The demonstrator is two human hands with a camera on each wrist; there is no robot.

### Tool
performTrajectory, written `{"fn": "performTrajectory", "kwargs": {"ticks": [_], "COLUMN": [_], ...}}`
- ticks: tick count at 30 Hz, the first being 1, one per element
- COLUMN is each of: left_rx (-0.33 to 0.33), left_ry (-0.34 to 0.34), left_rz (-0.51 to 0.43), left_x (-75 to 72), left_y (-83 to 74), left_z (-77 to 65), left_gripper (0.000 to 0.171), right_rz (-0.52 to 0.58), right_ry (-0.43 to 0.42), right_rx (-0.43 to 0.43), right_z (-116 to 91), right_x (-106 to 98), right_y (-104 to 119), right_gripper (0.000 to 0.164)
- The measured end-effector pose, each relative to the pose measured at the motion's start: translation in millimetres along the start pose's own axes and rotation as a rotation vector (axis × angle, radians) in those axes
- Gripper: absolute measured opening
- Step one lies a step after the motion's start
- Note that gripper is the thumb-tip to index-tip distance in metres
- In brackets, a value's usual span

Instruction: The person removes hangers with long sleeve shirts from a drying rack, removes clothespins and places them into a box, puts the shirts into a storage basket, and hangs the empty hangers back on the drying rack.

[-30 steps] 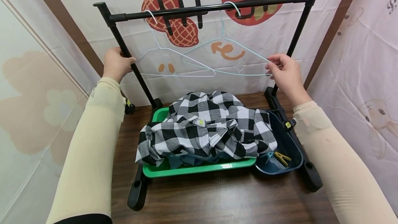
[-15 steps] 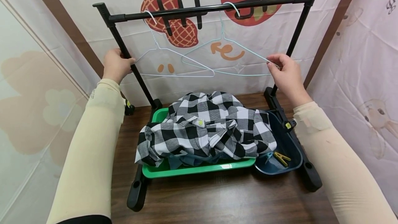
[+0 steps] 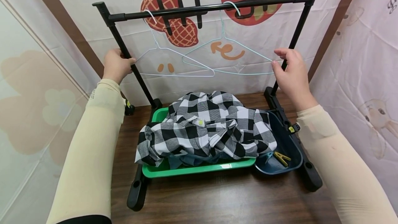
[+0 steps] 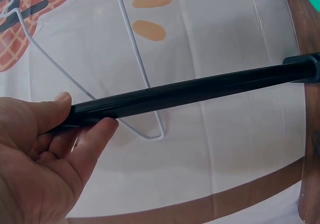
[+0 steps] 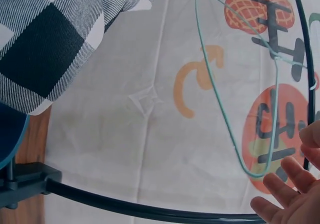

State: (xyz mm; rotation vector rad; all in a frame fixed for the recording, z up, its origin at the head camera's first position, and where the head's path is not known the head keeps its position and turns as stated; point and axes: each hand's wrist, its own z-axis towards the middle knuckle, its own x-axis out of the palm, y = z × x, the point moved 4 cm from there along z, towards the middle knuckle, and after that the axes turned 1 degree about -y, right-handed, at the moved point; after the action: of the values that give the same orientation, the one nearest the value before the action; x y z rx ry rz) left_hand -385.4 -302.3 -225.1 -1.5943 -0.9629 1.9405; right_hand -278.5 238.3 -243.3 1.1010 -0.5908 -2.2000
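Observation:
My left hand [image 3: 117,65] grips the left post [image 4: 190,94] of a black clothes rack, thumb on one side and fingers on the other. Beyond that post hangs a white wire hanger [image 3: 180,76], hooked over the top bar [image 3: 199,9]. A light blue hanger [image 3: 248,48] hangs from the same bar farther right, its lower left corner overlapping the white one in the head view. My right hand [image 3: 290,73] is beside the right post [image 3: 297,32], fingers loosely spread and holding nothing. Its fingertips are right at the blue hanger's right corner [image 5: 255,174].
Below the bar, a black-and-white checked shirt [image 3: 205,127] lies heaped over a green tray [image 3: 199,172], with dark blue cloth [image 3: 189,160] under it. A navy basin [image 3: 296,151] at the right holds yellow [image 3: 282,159] and blue [image 3: 266,156] clothespins. Black rack feet [image 3: 138,191] stand on the brown wooden surface.
My right hand has let go of the light blue hanger's corner and shifted slightly right, its fingers spreading. My left hand has stayed on the post.

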Motion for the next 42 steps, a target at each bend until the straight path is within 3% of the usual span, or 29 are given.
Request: {"fn": "performTrajectory", "kwargs": {"ticks": [5,12,19,22,27,42], "left_rx": [-0.006,-0.003,-0.011,-0.012,-0.018,-0.003], "left_ry": [0.003,0.003,0.011,0.007,0.011,0.011], "left_rz": [-0.009,-0.006,-0.009,-0.008,-0.007,-0.048], "left_x": [1.0,1.9,2.2,2.8,1.8,5.2], "left_y": [0.7,0.5,3.2,3.5,3.5,7.7], "left_z": [-0.4,-0.9,0.6,0.4,0.0,-0.9], "left_gripper": [0.034,0.035,0.036,0.035,0.035,0.038], "right_rz": [-0.007,-0.065,-0.094,-0.09,-0.008,0.039], "right_ry": [-0.081,-0.223,-0.222,-0.212,-0.185,0.013], "right_rx": [-0.062,-0.273,-0.357,-0.355,-0.264,-0.169], "right_z": [-7,-22,-42,-52,-69,-106], "right_x": [-7,-15,-16,-15,-10,0], "right_y": [10,27,38,38,31,19], "right_gripper": [0.036,0.033,0.034,0.035,0.035,0.037]}}
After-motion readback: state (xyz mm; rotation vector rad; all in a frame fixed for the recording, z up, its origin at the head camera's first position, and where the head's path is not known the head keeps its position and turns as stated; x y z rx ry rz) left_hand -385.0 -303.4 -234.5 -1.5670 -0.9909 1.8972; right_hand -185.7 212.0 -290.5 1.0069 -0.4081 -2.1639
